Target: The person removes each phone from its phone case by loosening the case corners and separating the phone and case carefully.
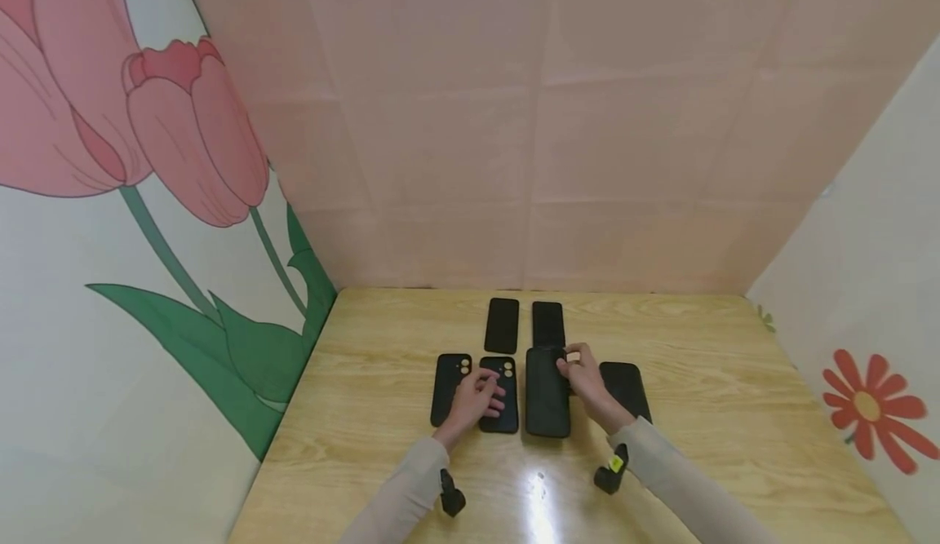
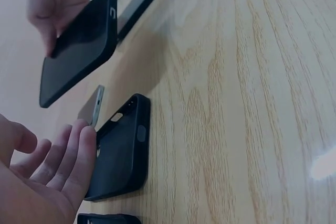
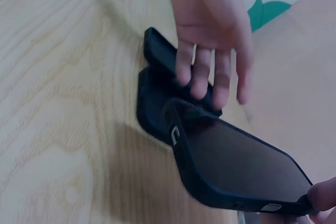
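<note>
My right hand point(image 1: 590, 385) pinches the top right corner of a black phone in a black case point(image 1: 547, 397), thumb on its dark screen. In the left wrist view, this cased phone point(image 2: 79, 48) is raised and tilted above the wood. Its screen and the case's side cut-outs show in the right wrist view point(image 3: 241, 161). My left hand point(image 1: 473, 399) hovers over an empty black phone case point(image 1: 501, 420), fingers loose and holding nothing; whether they touch the case I cannot tell. Left of it lies another empty black case point(image 1: 445, 389) with camera holes.
Two bare dark phones stand behind, a left one point(image 1: 503, 325) and a right one point(image 1: 548, 322). To the right of my right hand lies another black phone or case point(image 1: 626, 391). The wooden table point(image 1: 367, 340) ends at a pink back wall point(image 1: 441, 161).
</note>
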Demonstrator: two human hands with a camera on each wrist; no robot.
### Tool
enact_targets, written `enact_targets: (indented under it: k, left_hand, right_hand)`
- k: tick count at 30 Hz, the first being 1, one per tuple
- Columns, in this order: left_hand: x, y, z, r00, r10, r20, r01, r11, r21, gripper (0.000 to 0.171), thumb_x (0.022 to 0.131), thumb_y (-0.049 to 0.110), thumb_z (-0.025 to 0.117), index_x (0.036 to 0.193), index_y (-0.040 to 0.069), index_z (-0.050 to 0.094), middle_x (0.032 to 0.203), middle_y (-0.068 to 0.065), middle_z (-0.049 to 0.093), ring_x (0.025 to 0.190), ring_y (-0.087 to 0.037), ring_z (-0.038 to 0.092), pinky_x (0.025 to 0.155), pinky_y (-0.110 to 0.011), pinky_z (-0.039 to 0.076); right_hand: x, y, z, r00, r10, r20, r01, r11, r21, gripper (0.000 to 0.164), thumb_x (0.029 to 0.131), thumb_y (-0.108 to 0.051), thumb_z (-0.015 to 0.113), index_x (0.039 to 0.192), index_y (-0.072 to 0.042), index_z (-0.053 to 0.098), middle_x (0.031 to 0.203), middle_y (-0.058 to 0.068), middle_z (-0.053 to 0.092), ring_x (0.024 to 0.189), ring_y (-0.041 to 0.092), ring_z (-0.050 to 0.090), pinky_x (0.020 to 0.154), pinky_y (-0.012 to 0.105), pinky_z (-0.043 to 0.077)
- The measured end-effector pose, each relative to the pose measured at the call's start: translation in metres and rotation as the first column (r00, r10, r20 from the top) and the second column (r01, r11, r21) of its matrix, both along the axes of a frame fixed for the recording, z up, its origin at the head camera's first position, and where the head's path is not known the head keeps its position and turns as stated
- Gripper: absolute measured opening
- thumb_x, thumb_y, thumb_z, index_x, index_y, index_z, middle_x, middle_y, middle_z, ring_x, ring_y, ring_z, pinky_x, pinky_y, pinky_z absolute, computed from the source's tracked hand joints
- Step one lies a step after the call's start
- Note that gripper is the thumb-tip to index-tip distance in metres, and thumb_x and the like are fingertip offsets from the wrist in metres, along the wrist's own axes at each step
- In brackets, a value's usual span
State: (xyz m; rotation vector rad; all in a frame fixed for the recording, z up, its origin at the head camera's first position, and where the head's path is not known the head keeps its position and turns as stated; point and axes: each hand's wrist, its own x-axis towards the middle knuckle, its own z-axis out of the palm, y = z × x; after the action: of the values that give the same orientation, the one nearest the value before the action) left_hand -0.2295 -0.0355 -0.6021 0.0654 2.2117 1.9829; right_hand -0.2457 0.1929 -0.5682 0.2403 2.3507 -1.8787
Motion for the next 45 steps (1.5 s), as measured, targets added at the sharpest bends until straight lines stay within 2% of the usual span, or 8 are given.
enact_targets:
  k: [9,15,19,24,31,36,39,45]
  left_hand:
    - [0.000,0.001,0.001,0.990,-0.141,0.015,0.141,0.990,0.013,0.040,0.105,0.031,0.049,0.128,-0.001,0.054,0.104,-0.019,0.068,0.082,-0.034,0.070,0.065,-0.040,0.059]
    - [0.001,0.003,0.007,0.950,-0.309,0.050,0.308,0.951,0.032,0.054,0.103,0.045,0.049,0.141,0.007,0.045,0.115,-0.013,0.063,0.085,-0.026,0.066,0.070,-0.047,0.059]
    - [0.000,0.004,0.010,0.926,-0.373,0.057,0.368,0.926,0.081,0.058,0.102,0.046,0.050,0.143,0.007,0.041,0.114,-0.014,0.064,0.088,-0.027,0.069,0.071,-0.047,0.059]
    - [0.000,0.004,0.010,0.928,-0.370,0.033,0.366,0.926,0.092,0.059,0.101,0.043,0.055,0.144,0.006,0.039,0.115,-0.014,0.065,0.094,-0.027,0.069,0.069,-0.043,0.059]
    - [0.001,0.006,0.014,0.942,-0.332,-0.054,0.330,0.943,-0.046,0.055,0.101,0.040,0.057,0.143,0.007,0.045,0.114,-0.010,0.068,0.091,-0.017,0.066,0.066,-0.032,0.054]
    - [-0.001,0.009,0.017,0.923,-0.367,-0.117,0.373,0.927,0.034,0.052,0.104,0.029,0.053,0.147,0.005,0.037,0.133,-0.014,0.059,0.107,-0.022,0.065,0.082,-0.035,0.055]
    - [-0.003,0.011,0.019,0.924,-0.355,-0.139,0.365,0.929,0.052,0.049,0.104,0.025,0.054,0.145,0.004,0.037,0.135,-0.015,0.057,0.112,-0.024,0.063,0.090,-0.037,0.053]
    - [-0.002,0.014,0.020,0.923,-0.358,-0.142,0.364,0.931,0.021,0.048,0.103,0.021,0.057,0.144,0.005,0.038,0.135,-0.013,0.057,0.113,-0.022,0.062,0.090,-0.035,0.053]
  right_hand:
    - [0.001,-0.013,0.014,1.000,-0.011,-0.013,0.011,1.000,-0.022,0.036,0.103,-0.011,0.049,0.135,-0.003,0.034,0.091,0.011,0.053,0.081,0.023,0.051,0.065,0.035,0.048]
    - [-0.001,-0.024,0.023,0.999,0.006,-0.043,-0.009,0.998,-0.062,0.034,0.103,-0.009,0.048,0.134,-0.002,0.033,0.098,0.015,0.051,0.088,0.026,0.050,0.066,0.035,0.047]
    - [-0.003,-0.030,0.029,0.998,0.007,-0.060,-0.011,0.997,-0.071,0.036,0.103,-0.009,0.047,0.135,-0.002,0.035,0.105,0.019,0.054,0.089,0.026,0.055,0.067,0.034,0.049]
    - [-0.003,-0.036,0.034,0.998,0.019,-0.060,-0.024,0.996,-0.084,0.036,0.104,-0.011,0.048,0.137,0.000,0.037,0.113,0.023,0.054,0.091,0.027,0.057,0.069,0.034,0.050]
    - [-0.003,-0.039,0.034,0.999,0.026,-0.038,-0.029,0.996,-0.079,0.040,0.103,-0.011,0.049,0.139,0.007,0.041,0.110,0.021,0.055,0.089,0.025,0.058,0.071,0.034,0.052]
    - [-0.006,-0.039,0.031,0.999,0.017,-0.046,-0.021,0.994,-0.104,0.037,0.104,-0.011,0.048,0.136,0.007,0.046,0.111,0.022,0.059,0.089,0.022,0.059,0.072,0.033,0.052]
    - [-0.008,-0.040,0.028,0.999,-0.011,-0.049,0.003,0.990,-0.144,0.036,0.106,-0.016,0.047,0.135,0.006,0.050,0.114,0.021,0.060,0.091,0.021,0.059,0.074,0.032,0.053]
    - [-0.009,-0.043,0.023,0.996,-0.072,-0.051,0.064,0.989,-0.137,0.039,0.109,-0.020,0.038,0.131,0.009,0.053,0.125,0.021,0.052,0.112,0.028,0.048,0.094,0.044,0.045]
